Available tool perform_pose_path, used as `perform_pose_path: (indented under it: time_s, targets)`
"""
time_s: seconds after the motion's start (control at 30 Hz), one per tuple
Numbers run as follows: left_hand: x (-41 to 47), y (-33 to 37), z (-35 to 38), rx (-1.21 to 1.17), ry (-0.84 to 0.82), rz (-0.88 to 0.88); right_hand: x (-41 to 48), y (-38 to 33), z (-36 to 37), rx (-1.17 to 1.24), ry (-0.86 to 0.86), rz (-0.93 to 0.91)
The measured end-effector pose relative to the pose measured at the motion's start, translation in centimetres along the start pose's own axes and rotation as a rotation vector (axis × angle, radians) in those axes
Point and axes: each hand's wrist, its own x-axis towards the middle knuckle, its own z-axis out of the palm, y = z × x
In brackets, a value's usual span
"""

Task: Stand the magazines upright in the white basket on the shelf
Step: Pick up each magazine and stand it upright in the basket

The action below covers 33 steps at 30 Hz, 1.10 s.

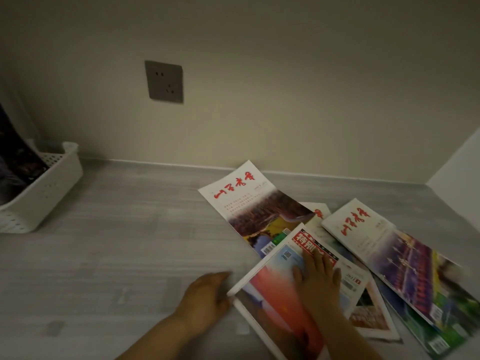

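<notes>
The right hand (317, 275) lies flat-fingered on the nearest magazine (275, 297), its red-orange cover slanting title-end away, rightward; the left hand (205, 297) touches its edge, grip unclear. Beyond lie other magazines (259, 211), flat, well right of the white basket (49, 190).

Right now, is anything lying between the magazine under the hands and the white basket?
Nothing visible does. The right hand presses flat on the magazine, the left hand is at its left edge, and only bare grey shelf shows between it and the white basket. A dark magazine already leans in the basket's left part.
</notes>
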Motion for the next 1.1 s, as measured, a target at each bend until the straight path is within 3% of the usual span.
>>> perform_pose_path:
  time_s: [0.13, 0.37, 0.5, 0.67, 0.8, 0.9, 0.97, 1.0, 1.1]
  targets:
    - [1.4, 2.7, 1.3, -0.028, -0.065, -0.055, 0.1, 0.0, 0.3, -0.027, -0.008, -0.047]
    - [3.5, 5.1, 1.4, -0.382, -0.066, -0.249, 0.3, 0.1, 0.3, -0.025, -0.013, -0.106]
    - [4.1, 6.5, 1.0, -0.361, -0.166, -0.175, 0.4, 0.1, 0.4, -0.008, -0.014, -0.150]
    - [3.3, 6.6, 1.0, -0.321, -0.096, -0.125, 0.3, 0.3, 0.1, 0.078, -0.003, -0.147]
    - [2.3, 6.0, 0.0, -0.456, 0.023, -0.110, 0.1, -0.2, -0.7, 0.254, 0.123, -0.032]
    - [1.6, 5.1, -2.2, -0.653, 0.143, -0.131, 0.2, -1.9, -2.2, 0.699, 0.196, 0.155]
    - [0.9, 4.6, -4.0, -0.799, 0.198, -0.149, 0.7, -3.8, -3.5, 1.073, 0.140, 0.267]
    - [0.7, 4.2, -4.8, -0.835, 0.236, -0.147, 1.0, -4.9, -4.0, 1.143, 0.075, 0.297]
    - [-0.2, 2.6, -7.2, -0.875, 0.383, -0.122, 2.0, -8.4, -5.1, 1.104, -0.059, 0.254]
